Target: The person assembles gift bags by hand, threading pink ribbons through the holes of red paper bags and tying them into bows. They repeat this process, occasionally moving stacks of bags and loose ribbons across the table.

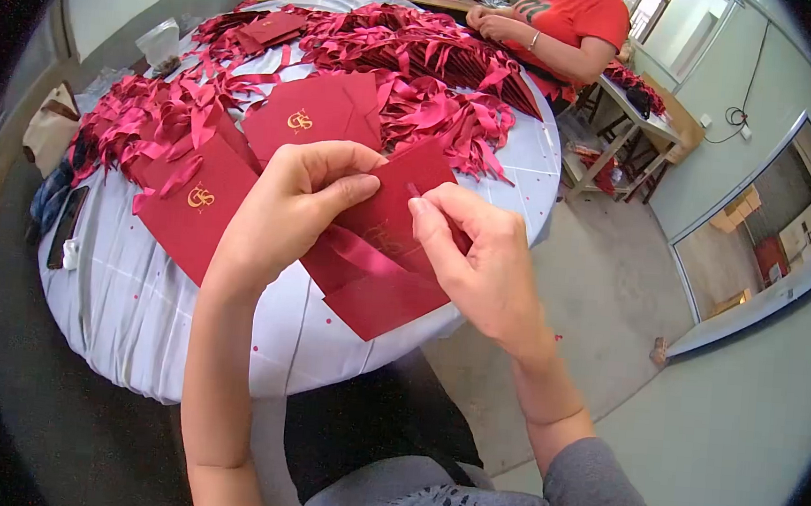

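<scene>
A dark red paper bag (379,293) with a gold print is held up in front of me, over the table's near edge. My left hand (321,186) pinches the bag's upper left edge between thumb and fingers. At the upper right, my right hand (476,249) is closed, with a small pink ribbon end (414,190) showing at its fingertips. A loose pink ribbon (363,252) crosses the bag's front below my left hand. Red bags with gold logos (200,199) lie left of my hands, and another logo bag (312,115) lies beyond them.
The round table wears a white cloth (128,328). Piles of ribboned red bags (410,47) cover its far side. A phone (67,227) lies at the left edge, near a plastic cup (159,45). A person in a red shirt (582,16) stands across the table.
</scene>
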Demonstrator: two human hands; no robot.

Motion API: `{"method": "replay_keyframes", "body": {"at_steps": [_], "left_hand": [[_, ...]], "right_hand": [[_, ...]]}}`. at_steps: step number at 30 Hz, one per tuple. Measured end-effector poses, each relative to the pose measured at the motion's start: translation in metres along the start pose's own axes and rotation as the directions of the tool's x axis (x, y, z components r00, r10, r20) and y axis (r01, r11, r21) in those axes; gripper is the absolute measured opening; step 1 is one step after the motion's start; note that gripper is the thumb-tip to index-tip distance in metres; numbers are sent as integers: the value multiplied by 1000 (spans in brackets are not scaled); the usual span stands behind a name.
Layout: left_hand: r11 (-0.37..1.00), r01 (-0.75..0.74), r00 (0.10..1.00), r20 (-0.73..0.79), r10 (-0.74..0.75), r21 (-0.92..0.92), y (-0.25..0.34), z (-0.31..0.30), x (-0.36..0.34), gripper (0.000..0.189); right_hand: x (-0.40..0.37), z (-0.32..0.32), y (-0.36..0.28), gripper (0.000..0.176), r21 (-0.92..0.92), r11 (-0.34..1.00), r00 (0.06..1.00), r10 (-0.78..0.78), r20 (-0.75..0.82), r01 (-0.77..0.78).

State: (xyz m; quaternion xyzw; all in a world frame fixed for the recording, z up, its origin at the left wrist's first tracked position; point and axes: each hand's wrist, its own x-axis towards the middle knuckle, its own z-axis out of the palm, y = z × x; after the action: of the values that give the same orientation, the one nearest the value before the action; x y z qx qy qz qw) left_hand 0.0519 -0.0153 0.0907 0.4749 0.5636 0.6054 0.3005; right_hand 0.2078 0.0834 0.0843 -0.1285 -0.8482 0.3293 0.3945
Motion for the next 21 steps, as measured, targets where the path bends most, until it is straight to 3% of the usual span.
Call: {"method": "replay_keyframes", "body": {"at_steps": [11, 14, 19, 21], "left_hand": [[947, -167, 982, -37, 185, 275, 18, 23, -12, 15], [875, -276, 940, -78, 331, 398, 20, 34, -15, 16], [743, -319, 907, -38, 419, 588, 28, 47, -17, 15], [670, -316, 903, -5, 430, 671, 29, 52, -18, 17]], "right_hand": [[-5, -10, 3, 15, 68, 998, 1000, -5, 4, 5], [-5, -17, 6, 16, 125, 992, 999, 1, 42, -7], [-8, -29, 7, 15, 172, 983, 992, 42, 118, -62], [-10, -29, 11, 15, 117, 993, 996, 1, 85, -11]]}}
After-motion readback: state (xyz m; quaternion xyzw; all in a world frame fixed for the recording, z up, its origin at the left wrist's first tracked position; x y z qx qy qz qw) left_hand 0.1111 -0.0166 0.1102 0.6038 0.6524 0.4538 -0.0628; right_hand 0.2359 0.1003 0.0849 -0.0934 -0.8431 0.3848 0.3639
